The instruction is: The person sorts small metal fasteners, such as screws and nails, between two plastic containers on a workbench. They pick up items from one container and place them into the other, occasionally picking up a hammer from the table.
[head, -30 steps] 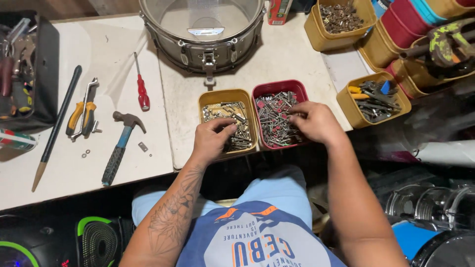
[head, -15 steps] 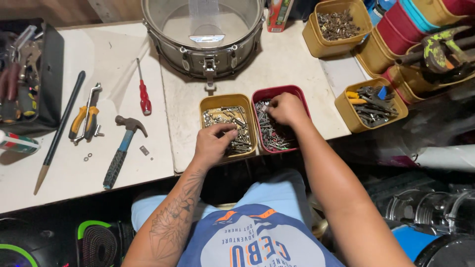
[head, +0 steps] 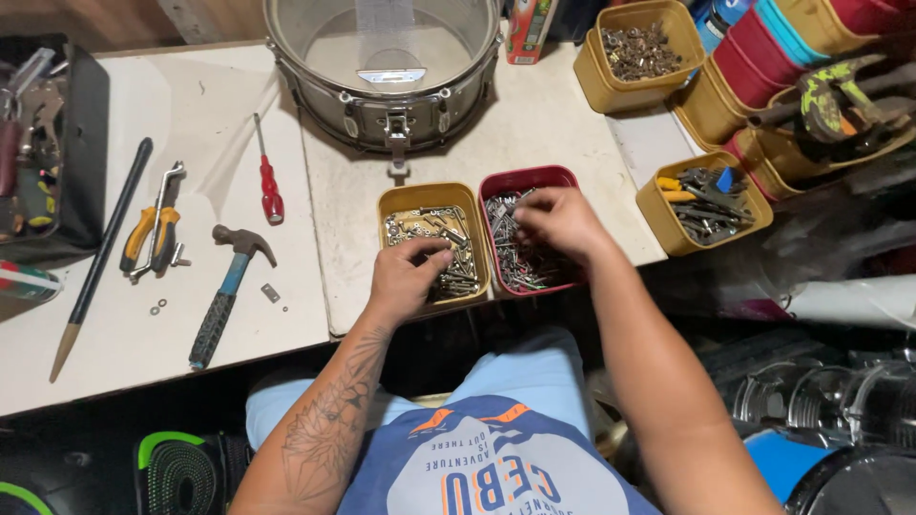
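A round steel-shelled snare drum (head: 385,72) with a clear head sits at the far edge of the pale work table (head: 534,124), its strainer facing the person. Nearer, two small rectangular plastic tubs stand side by side, touching: a mustard-yellow tub (head: 389,201) of short silvery screws and nuts, and a dark red tub (head: 534,177) of longer grey bolts.

The left hand (head: 408,275) rests in the yellow tub, fingers curled down into the hardware; whether it has pinched a piece cannot be told. The right hand (head: 558,221) lies over the red tub, fingers bent and spread among the bolts, with no clear hold visible.

Sorting well here seems to call for raking lightly with the fingertips, lifting one piece at a time, and keeping each hand inside its own tub so the sizes stay unmixed.

A blue-handled claw hammer (head: 227,286) and a red-handled screwdriver (head: 268,179) lie well to the left, untouched.
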